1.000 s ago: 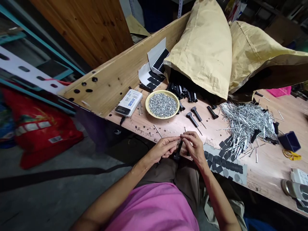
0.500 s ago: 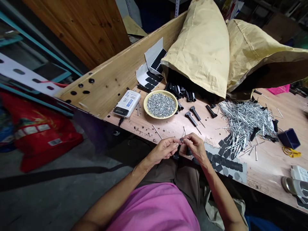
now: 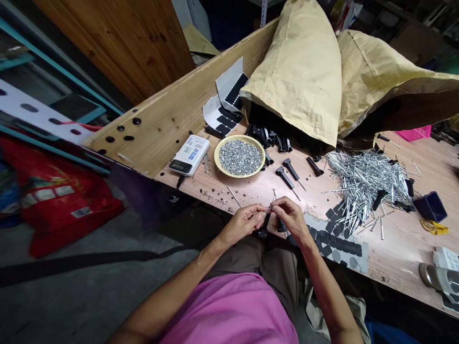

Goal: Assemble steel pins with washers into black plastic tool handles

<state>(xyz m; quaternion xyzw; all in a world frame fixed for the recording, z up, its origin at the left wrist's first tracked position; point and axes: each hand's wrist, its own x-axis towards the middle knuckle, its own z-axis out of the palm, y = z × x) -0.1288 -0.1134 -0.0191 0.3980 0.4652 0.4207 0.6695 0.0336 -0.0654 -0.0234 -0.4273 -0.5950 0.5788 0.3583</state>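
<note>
My left hand (image 3: 247, 222) and my right hand (image 3: 289, 216) meet at the table's front edge, fingertips pinched together. A small item between them is mostly hidden by the fingers and too small to name. Just below the fingertips is a black plastic piece (image 3: 264, 226); I cannot tell whether it is held. Another black piece (image 3: 281, 225) sits beside my right hand, partly covered. Past the fingertips a thin metal rod (image 3: 274, 194) points away. Another loose rod (image 3: 234, 197) lies near my left hand. Behind it stands a yellow bowl (image 3: 217, 165) full of small metal nuts or washers.
Two large paper sacks (image 3: 297, 71) (image 3: 380, 81) lie open at the back, black parts spilling from one. A heap of metal rods (image 3: 373, 186) covers the right side, near a dark blue box (image 3: 431, 206). A white device (image 3: 190, 154) and black pads (image 3: 333, 241) flank the hands.
Both hands have shifted only slightly, with the fingertips still together. The black piece beneath them shows more fully now. The things on the table stay in place.
</note>
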